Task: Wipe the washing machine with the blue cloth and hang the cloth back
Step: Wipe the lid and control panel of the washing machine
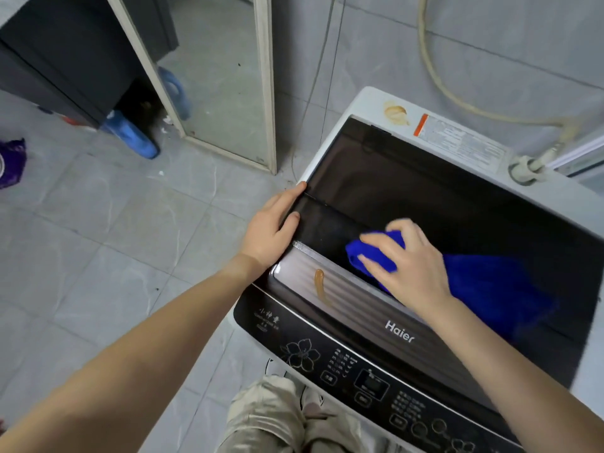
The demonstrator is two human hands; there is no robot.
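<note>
Blue cloth (483, 282) lies bunched on the washing machine (327, 152) lid, pressed under the right hand (411, 266); left hand (271, 227), empty, braces the edge. Risk: brown smear (319, 286) spreads if wiped carelessly.

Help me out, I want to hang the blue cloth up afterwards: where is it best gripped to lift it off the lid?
Probably at the bunched end under the right hand, coming from above. There the blue cloth is gathered thick, so fingers can close round it, while the rest lies spread flat on the dark lid, giving little to pinch.
</note>
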